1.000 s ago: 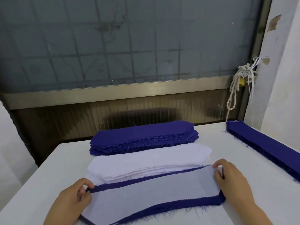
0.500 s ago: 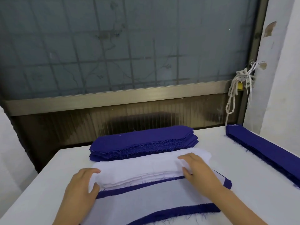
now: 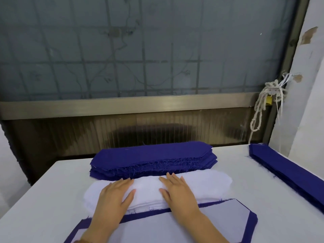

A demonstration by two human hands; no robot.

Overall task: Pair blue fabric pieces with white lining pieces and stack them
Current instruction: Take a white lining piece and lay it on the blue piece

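Both hands lay flat, palms down with fingers straight and thumbs angled apart, the left hand (image 3: pixel 114 197) and right hand (image 3: pixel 178 192) side by side on top of the stack of white lining pieces (image 3: pixel 208 185), whose long axis ran left to right across the table (image 3: pixel 43 199). Just beyond the fingertips, touching the white stack's far edge, sat the stack of blue fabric pieces (image 3: pixel 152 155), parallel to it. Under the wrists lay a paired piece (image 3: pixel 222 223), white lining on blue with a blue border showing, also running left to right, while a pile of blue strips (image 3: pixel 287 174) lay well right of the right hand, angled away.
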